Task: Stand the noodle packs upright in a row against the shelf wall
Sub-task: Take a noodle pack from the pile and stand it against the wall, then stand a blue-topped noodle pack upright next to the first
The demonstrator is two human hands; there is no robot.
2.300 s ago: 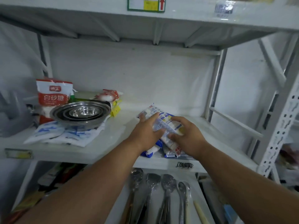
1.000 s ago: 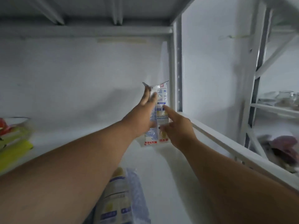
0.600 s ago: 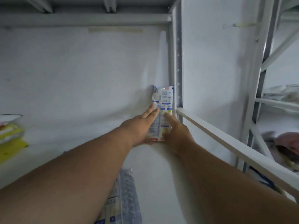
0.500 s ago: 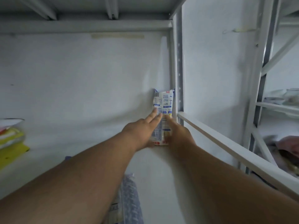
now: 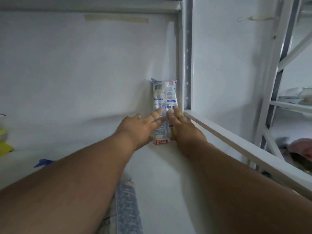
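Observation:
Two white-and-blue noodle packs (image 5: 164,97) stand upright side by side against the white back wall (image 5: 76,68), in the shelf's far right corner beside the upright post (image 5: 184,56). My left hand (image 5: 141,128) presses the left pack's front with straight fingers. My right hand (image 5: 183,128) presses the right pack with straight fingers. Another noodle pack (image 5: 125,208) lies flat on the shelf near me, partly hidden under my left forearm.
A white side rail (image 5: 236,146) runs along the shelf's right edge. Yellow packaging (image 5: 4,144) shows at the far left edge. A blue scrap (image 5: 43,162) lies on the shelf board. Bowls (image 5: 293,97) sit on a neighbouring rack to the right.
The packs went from the shelf's front, carried in both hands, to standing upright in the far right corner. Since half a second ago my fingers lie flatter on them.

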